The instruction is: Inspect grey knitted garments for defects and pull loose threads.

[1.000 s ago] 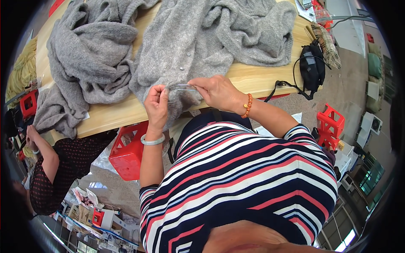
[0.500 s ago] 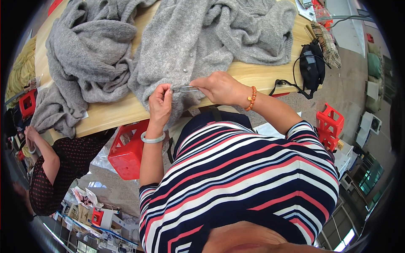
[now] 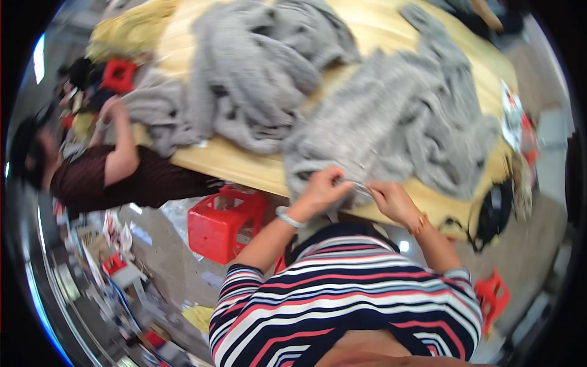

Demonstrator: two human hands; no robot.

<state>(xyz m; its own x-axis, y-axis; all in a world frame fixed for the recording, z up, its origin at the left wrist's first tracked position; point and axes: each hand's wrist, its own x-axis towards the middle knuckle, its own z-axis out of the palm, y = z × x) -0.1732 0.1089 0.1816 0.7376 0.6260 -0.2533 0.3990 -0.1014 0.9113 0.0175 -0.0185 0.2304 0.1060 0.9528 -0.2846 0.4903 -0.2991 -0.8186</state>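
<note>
A fluffy grey knit cardigan [image 3: 373, 116] is spread on the table before me, its lower edge near my body. My left hand [image 3: 325, 191], with a pale bangle on the wrist, pinches that lower edge. To its right, my right hand [image 3: 394, 199] is closed around a slim two-pronged metal tool [image 3: 362, 188], which reaches toward the left fingertips. Motion blurs the tool, so its exact kind and contact with the knit are unclear.
Another grey knit heap [image 3: 244, 73] lies left on the wooden table [image 3: 244, 160], where another person's hand [image 3: 111, 110] touches its end. A red stool [image 3: 211, 229] stands below the table edge. A black bag [image 3: 494, 211] is at the right corner.
My view has swung, so the table and garments appear farther right and lower. The other person shows more fully. Both my hands keep their grip near the cardigan's edge.
</note>
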